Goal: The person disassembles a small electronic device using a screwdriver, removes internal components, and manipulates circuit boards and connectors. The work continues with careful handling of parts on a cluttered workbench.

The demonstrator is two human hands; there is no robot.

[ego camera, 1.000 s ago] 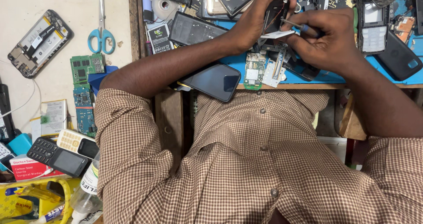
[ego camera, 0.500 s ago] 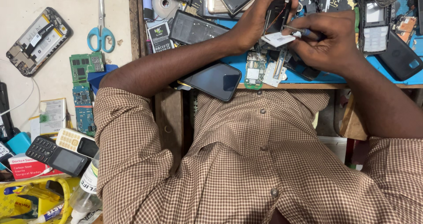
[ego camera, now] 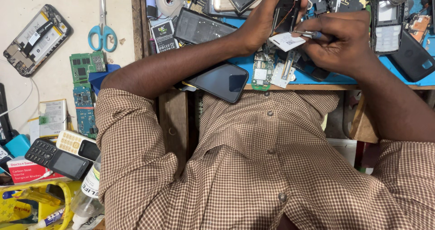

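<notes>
My left hand (ego camera: 265, 19) grips a small dark phone part (ego camera: 285, 15) with thin red wires, held up over the blue mat (ego camera: 312, 78). My right hand (ego camera: 342, 42) pinches a slim tool with a blue grip (ego camera: 312, 33), its tip at that part. A small white label piece (ego camera: 286, 41) lies just under the two hands. Below them on the mat rest a green circuit board (ego camera: 260, 71) and a pale metal frame piece (ego camera: 286, 69). A black smartphone (ego camera: 222, 81) lies under my left forearm at the bench's edge.
Opened phones, batteries and covers crowd the bench's far side (ego camera: 199, 26). On the white surface at the left lie blue-handled scissors (ego camera: 102, 31), an opened phone (ego camera: 35, 39), green boards (ego camera: 86, 64) and two keypad phones (ego camera: 61, 155). A clear bottle (ego camera: 88, 194) stands at the lower left.
Both hands stay over the same spot. The left hand's fingers have shifted slightly on the part, and the tool's tip has crept closer to it.
</notes>
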